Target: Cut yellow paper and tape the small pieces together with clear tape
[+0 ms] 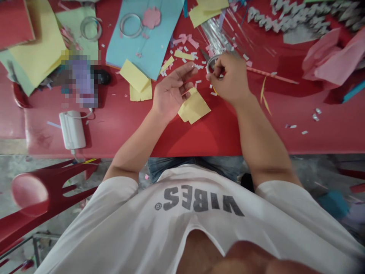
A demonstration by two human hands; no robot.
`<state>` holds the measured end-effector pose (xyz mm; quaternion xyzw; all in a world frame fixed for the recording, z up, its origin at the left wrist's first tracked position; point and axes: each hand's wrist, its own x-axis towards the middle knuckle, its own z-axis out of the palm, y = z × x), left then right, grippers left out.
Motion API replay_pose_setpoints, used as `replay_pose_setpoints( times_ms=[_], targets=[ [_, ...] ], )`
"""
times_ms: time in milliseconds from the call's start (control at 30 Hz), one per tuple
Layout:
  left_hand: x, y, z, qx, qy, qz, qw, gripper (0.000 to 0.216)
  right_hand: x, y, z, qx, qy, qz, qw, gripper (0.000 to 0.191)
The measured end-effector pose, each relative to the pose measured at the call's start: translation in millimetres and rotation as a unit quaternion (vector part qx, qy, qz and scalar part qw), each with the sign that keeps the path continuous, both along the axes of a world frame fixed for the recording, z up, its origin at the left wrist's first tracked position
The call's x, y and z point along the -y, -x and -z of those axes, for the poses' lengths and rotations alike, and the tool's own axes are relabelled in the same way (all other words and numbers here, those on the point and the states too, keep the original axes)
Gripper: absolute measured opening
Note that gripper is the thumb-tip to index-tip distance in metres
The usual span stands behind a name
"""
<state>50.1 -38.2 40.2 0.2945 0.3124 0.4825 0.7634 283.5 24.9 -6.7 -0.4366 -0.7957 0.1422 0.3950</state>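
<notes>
My left hand (171, 91) is palm up over the red table, fingers loosely curled and apart, with nothing visible in it. Its lower fingers overlap a folded yellow paper piece (195, 108). To the right, my right hand (232, 78) is closed, thumb and forefinger pressed together. Whatever it may pinch is too small or hidden to make out. Just beyond its fingertips is a pale grey ring (210, 64), partly covered by the hand, with a dark pointed shape beside it. Small paper scraps (198, 82) lie between the hands.
Blue paper (116, 49) bears a tape roll (130, 25) and a pink paper flower (151, 17). Silver tinsel strips (213, 34) and a pink-striped stick (273, 76) lie beyond my right hand. At left are a white power bank (72, 131) and red-handled scissors (19, 93).
</notes>
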Motion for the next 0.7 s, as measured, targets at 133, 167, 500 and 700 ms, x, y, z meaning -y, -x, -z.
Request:
replay_pose_setpoints(
  times_ms=[133, 167, 500, 700],
  targets=[
    [-3.6, 1.0, 4.7, -0.018, -0.004, 0.014, 1.0, 0.045, 3.1, 3.3, -0.7, -0.023, 0.001, -0.027, 0.999, 0.027],
    [-4.4, 1.5, 5.9, -0.024, -0.008, 0.019, 0.999, 0.046, 3.9, 3.8, -1.4, -0.025, 0.003, -0.037, 0.999, 0.026],
    [-2.1, 0.3, 7.6, -0.02, -0.045, 0.085, 0.995, 0.054, 27.7, 13.4, -16.8, 0.002, -0.079, 0.02, 0.997, 0.015],
    [2.3, -4.4, 8.4, -0.004, -0.078, 0.111, 0.991, 0.059, 39.3, 22.9, -20.5, 0.074, -0.062, 0.035, 0.995, 0.023]
  ],
)
